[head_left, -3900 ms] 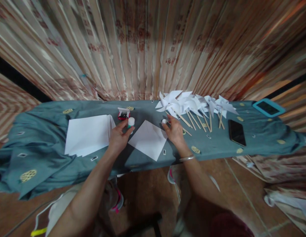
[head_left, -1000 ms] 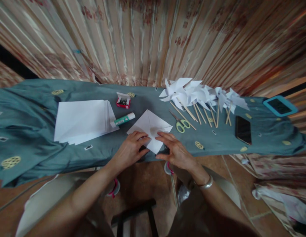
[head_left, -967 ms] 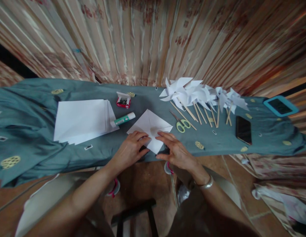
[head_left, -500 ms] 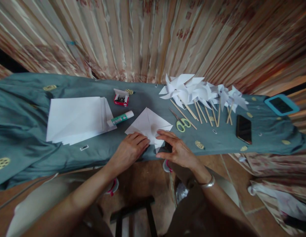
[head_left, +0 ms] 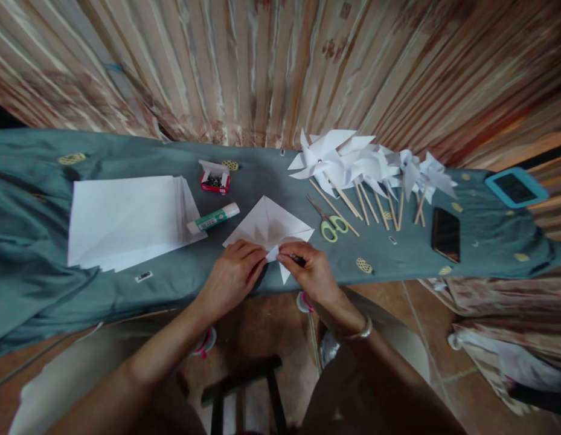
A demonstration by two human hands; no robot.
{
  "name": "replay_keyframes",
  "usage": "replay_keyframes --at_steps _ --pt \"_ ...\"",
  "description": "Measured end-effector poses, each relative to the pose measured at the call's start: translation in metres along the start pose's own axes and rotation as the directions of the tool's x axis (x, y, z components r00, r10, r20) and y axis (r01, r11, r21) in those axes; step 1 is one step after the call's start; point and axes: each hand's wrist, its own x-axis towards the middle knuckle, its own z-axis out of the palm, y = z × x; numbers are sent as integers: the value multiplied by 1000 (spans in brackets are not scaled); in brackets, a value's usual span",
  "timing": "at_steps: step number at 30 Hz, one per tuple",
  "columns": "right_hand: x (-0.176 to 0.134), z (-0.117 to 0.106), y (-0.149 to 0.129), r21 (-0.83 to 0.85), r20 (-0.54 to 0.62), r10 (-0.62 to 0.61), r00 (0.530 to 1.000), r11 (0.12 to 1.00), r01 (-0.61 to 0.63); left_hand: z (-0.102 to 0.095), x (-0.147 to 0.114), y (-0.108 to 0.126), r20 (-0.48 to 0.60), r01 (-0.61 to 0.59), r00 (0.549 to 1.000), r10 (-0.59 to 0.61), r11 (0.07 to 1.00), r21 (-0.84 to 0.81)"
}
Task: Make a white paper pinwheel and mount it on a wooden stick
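A creased, cut square of white paper [head_left: 266, 219] lies turned like a diamond at the near edge of the cloth-covered table. My left hand [head_left: 235, 269] pinches its near left part, fingers pressed together. My right hand [head_left: 310, 266] is closed on a near flap of the same paper, thumb against forefinger, beside the left fingertips. One pointed flap hangs loose below the right fingers. Part of the paper is hidden under both hands. Something small and dark shows within the right hand; I cannot make out what it is.
Left of the paper lie a glue stick [head_left: 214, 218], a red box of small dark pins [head_left: 215, 179] and a stack of white paper [head_left: 126, 217]. To the right are scissors [head_left: 329, 226], several paper pinwheels [head_left: 323, 158] on sticks, a phone [head_left: 445, 234] and a blue-framed tablet [head_left: 517, 187].
My right hand has closed from spread fingers to a pinch and moved left toward my left hand. A near flap of the paper is now lifted between the fingertips. The view has shifted slightly.
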Motion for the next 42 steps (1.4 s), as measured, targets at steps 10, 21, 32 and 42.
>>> replay_keyframes --at_steps 10,21,32,42 --pt "-4 5 -17 -252 -38 -32 999 968 22 7 -4 -2 -76 83 993 -92 990 -115" --pt "-14 0 -18 -443 56 -218 974 869 221 3 5 1 -29 82 996 -88 983 -164" --pt "-13 3 -20 -526 64 -265 962 810 258 3 9 -1 -43 24 999 -29 991 -131" --pt "-12 6 -21 -565 63 -229 971 794 224 5 10 1 -62 53 996 -65 983 -174"
